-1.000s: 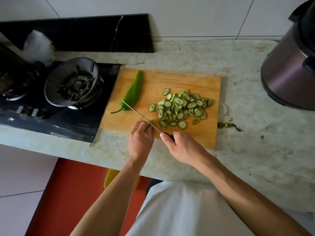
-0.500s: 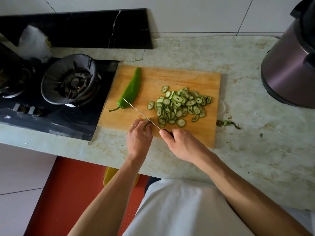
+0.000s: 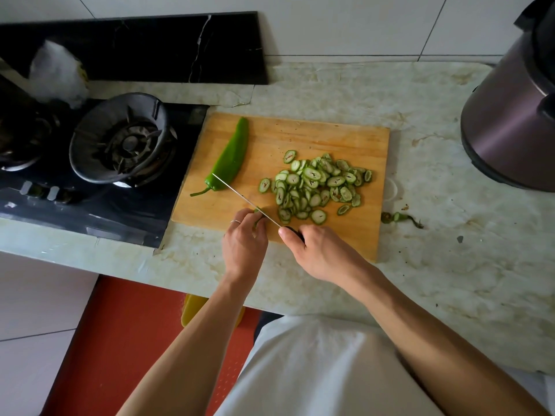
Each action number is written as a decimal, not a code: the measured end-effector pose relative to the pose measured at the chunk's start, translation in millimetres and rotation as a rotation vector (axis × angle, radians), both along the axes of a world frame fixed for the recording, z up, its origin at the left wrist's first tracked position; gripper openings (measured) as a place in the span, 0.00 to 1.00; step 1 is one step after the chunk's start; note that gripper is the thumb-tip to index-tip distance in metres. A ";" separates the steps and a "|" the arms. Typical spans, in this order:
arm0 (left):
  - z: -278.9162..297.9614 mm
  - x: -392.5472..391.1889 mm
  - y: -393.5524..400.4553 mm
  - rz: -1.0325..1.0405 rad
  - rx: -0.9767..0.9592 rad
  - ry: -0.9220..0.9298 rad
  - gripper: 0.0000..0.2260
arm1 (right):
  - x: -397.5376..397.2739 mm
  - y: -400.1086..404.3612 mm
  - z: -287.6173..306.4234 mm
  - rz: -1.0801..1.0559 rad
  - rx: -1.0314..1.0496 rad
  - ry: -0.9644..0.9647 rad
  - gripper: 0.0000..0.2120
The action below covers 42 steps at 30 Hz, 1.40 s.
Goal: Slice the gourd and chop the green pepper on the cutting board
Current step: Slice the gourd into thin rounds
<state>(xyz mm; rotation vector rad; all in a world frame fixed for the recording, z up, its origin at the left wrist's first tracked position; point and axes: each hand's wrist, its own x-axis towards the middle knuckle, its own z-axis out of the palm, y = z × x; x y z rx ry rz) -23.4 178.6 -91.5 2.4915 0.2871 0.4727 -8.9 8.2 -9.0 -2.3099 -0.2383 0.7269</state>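
The left hand (image 3: 244, 241) pinches the last gourd stub (image 3: 257, 210) at the cutting board's (image 3: 330, 136) near edge, beside the slice pile (image 3: 315, 187); the right hand (image 3: 318, 250) grips the knife (image 3: 243, 198). Fingertips should probably curl back from the blade on these final cuts. The green pepper (image 3: 229, 159) lies whole, untouched.

Thin ring (image 3: 235, 221) on left grip (image 3: 244, 246); white top (image 3: 315, 370), bare forearms.
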 end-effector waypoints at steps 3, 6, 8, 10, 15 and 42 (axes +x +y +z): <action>-2.0 0.0 1.1 -0.010 0.005 0.004 0.06 | 4.7 -0.5 1.0 0.006 0.008 0.019 0.25; -2.9 0.4 2.7 -0.017 0.001 -0.005 0.05 | 10.6 1.2 -0.9 -0.006 0.026 0.042 0.26; -3.0 0.5 2.7 -0.028 0.002 -0.013 0.05 | 13.5 3.7 -4.0 -0.016 0.032 0.063 0.27; -3.0 0.5 3.3 -0.033 0.001 -0.015 0.05 | 15.2 7.2 -5.3 -0.022 0.043 0.075 0.28; -5.8 1.1 6.9 -0.056 -0.002 -0.006 0.05 | 13.1 3.9 -4.6 -0.023 0.045 0.066 0.28; -6.6 -3.6 0.0 0.027 -0.138 -0.051 0.06 | -0.6 9.0 -27.6 -0.067 0.038 0.032 0.27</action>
